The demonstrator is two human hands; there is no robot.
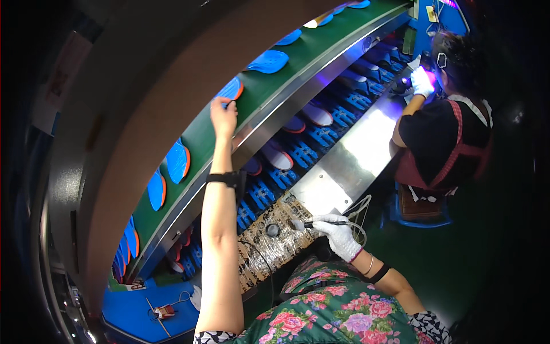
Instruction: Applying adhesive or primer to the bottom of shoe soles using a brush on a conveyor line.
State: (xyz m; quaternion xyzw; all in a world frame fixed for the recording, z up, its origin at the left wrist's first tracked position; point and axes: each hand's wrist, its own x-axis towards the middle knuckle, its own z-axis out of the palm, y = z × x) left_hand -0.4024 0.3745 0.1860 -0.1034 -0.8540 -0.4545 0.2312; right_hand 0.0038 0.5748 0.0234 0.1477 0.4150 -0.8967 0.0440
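My bare left hand [223, 118] reaches up over the green conveyor belt [209, 131], its fingers closed at the lower end of a blue shoe sole [232, 89] with an orange-red edge. The fingers hide that end of the sole. My right hand [339, 236], in a white glove, holds a brush [322, 224] with a dark handle and a pale tip. The brush tip hovers above or touches the wrapped work surface [266, 252]; I cannot tell which. Beside it on that surface is a round dark knob-like piece [272, 230].
More blue soles [178, 160] lie along the belt. Below, a rack with blue holders [303, 153] carries shoes [278, 157]. A metal ledge [335, 183] runs to a seated co-worker [444, 126] with a white glove. A pale looped tube [361, 215] hangs near my right hand.
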